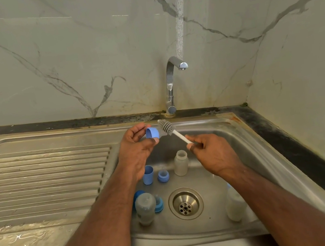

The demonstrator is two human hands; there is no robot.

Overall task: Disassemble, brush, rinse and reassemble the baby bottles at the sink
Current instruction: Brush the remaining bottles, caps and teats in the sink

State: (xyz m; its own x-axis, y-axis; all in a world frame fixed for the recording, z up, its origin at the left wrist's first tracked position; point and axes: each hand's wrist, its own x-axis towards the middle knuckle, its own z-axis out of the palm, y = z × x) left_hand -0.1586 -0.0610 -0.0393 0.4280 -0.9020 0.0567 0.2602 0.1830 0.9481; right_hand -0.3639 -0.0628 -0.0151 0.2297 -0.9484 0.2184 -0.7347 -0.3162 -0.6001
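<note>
Brush [167, 127] beside blue cap [151, 133], no legible markings.

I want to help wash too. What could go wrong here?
The left hand only pinches the blue cap, so a push from the brush in the right hand might knock it into the sink. The open bottle standing below could get tipped over.

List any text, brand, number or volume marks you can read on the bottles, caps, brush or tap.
None can be read.
Open bottle: no markings show.
Bottle under the right forearm: cloudy, nothing legible.
Lying bottle: blurred, no print visible.
Blue cap in the left hand: plain.
Brush and tap: no logo visible.
</note>
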